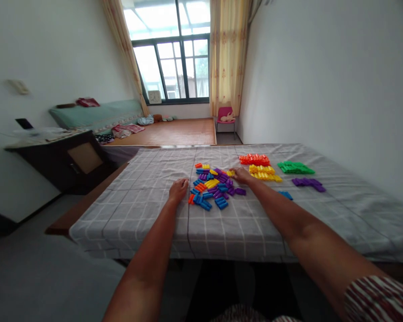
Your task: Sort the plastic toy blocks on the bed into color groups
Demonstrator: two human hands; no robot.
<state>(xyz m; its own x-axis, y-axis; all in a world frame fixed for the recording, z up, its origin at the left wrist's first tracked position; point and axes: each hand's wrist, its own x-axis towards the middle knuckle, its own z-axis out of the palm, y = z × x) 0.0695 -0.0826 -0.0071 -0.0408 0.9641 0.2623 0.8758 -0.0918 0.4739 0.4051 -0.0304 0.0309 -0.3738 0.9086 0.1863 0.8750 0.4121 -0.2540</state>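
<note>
A loose pile of ribbed plastic pieces in blue, purple, orange and yellow lies between my hands on the checked cloth. My right hand reaches to the pile's right edge, its fingertips pinched on a yellow ribbed plastic piece. At the left side of the pile my left hand rests on the cloth, fingers curled in and no piece visible in them. To the right lie single-colour groups: orange pieces, yellow pieces, green pieces, purple pieces and a few blue pieces.
The grey checked cloth covers a table whose front edge is close to my body. A white wall runs along the right. Behind the table are a low wooden platform and a pink chair; a dark cabinet stands left.
</note>
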